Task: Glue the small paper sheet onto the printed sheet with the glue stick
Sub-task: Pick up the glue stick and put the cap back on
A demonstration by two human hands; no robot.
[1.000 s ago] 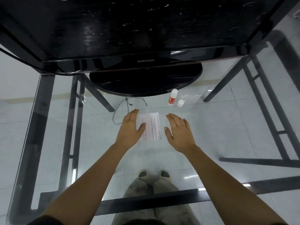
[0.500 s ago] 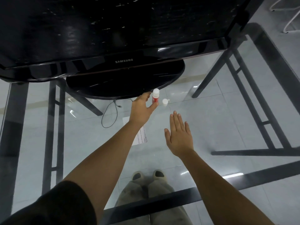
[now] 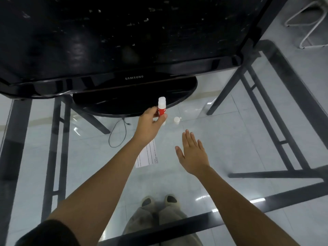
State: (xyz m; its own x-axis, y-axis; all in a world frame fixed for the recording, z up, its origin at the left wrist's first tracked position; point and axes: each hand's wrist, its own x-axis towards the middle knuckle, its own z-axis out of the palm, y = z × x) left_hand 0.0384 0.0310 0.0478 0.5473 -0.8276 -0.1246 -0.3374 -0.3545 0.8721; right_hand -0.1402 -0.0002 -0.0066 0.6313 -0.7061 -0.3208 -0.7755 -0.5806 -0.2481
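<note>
**Glue stick in hand, paper waiting below**

Beside the monitor base [image 3: 134, 96], at the far side of the glass table [image 3: 230, 132], the left hand [image 3: 150, 125] grasps the glue stick [image 3: 161, 108] upright between thumb and fingers. Its cap [image 3: 177, 120] appears to be the small white piece lying just right of it on the glass, so the stick looks uncapped already. The right hand [image 3: 192, 157] hovers flat, fingers spread, grasping nothing.

The printed sheet [image 3: 148, 155] lies near the middle of the table, partly hidden under the left forearm. The small paper sheet cannot be told apart from it in this view; it may be under the arm.

This looks like the fetching step. Next, the stick should come back toward the near side and down to the paper, while the right hand pins the sheet so it does not slide on the glass.

A black cable [image 3: 117, 134] loops left of the sheet, clear of the path. The loose cap could roll if nudged.
</note>
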